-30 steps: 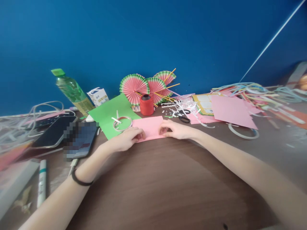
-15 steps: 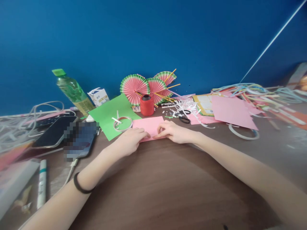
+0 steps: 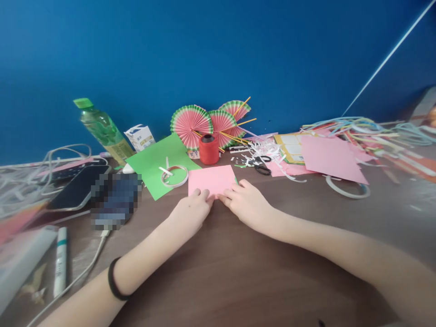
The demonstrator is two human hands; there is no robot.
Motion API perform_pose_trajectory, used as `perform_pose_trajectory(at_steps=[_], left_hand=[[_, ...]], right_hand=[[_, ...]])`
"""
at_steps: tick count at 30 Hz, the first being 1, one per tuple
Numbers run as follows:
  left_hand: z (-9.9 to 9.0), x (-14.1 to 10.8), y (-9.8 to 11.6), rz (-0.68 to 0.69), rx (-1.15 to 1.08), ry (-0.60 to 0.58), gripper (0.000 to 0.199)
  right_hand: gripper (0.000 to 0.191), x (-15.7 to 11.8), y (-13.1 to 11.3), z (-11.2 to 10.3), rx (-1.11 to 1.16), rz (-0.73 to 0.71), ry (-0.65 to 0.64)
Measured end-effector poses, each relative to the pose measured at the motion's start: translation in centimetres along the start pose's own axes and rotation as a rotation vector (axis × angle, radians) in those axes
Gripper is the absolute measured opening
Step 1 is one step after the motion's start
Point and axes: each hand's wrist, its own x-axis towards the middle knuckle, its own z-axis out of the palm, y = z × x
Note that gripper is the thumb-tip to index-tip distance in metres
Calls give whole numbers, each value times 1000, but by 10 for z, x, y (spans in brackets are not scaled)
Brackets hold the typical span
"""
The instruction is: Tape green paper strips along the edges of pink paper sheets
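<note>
A sheet of pink paper lies flat on the brown table in front of me, with a sliver of green at its right edge. My left hand is closed on its near edge, fingertips bent over the paper. From the other side my right hand grips the same edge, and the fingertips of both hands almost meet at the middle. The thumbs are largely hidden. Just left of the paper, a roll of tape rests on a green sheet. A red thread spool stands right behind.
Watermelon-patterned paper fans lean at the blue wall. Scissors and white paper shreds lie right of the spool, near a larger pink sheet. A green bottle, phones, a cable and a marker occupy the left.
Both hands have come back toward me to the paper's near edge, and the fingertips have drawn closer together. More of the pink surface shows now.
</note>
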Motion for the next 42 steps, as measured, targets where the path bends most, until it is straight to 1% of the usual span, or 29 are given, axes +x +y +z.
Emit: perform_pose_trajectory(at_steps=[2, 5, 7, 11, 15, 18, 20, 22, 24, 28, 31, 34, 37, 40, 42], left_hand=[[1, -1, -1, -2, -5, -18, 53], [3, -1, -1, 4, -41, -2, 57], [5, -1, 0, 1, -59, 17, 57], [9, 0, 5, -42, -30, 20, 56], [15, 3, 11, -79, -24, 38, 56], [17, 4, 17, -116, -4, 33, 55], [16, 4, 18, -133, 22, 28, 54], [15, 5, 18, -134, 31, 29, 49], [12, 6, 16, -144, 27, 39, 40], [9, 9, 9, -200, 20, 98, 27], [9, 11, 2, -163, 39, 141, 23], [10, 12, -7, -126, 60, 177, 22], [9, 12, -16, -109, 82, 250, 22], [5, 12, -24, -99, 82, 355, 22], [-1, 11, -29, -111, 24, 413, 23]], right_hand=[[34, -2, -5, -1, -13, 50, -24], [33, -4, -6, 0, -59, 71, -30], [33, -4, -5, 0, -85, 70, -36], [34, -3, -4, 0, -100, 53, -56], [34, -1, -6, -1, -81, 27, -61], [31, 0, -7, -2, -65, 39, -105], [29, 0, -7, -2, -54, 43, -109], [29, 1, -4, 1, -36, 40, -60], [27, 3, 1, 6, -13, 37, 18], [22, 6, 14, 20, -8, -1, 146], [22, 9, 24, 29, -12, -58, 235], [24, 12, 31, 36, 30, -120, 317], [28, 13, 36, 38, 101, -137, 400], [32, 13, 39, 35, 193, -96, 530], [32, 12, 40, 30, 303, -71, 617]])
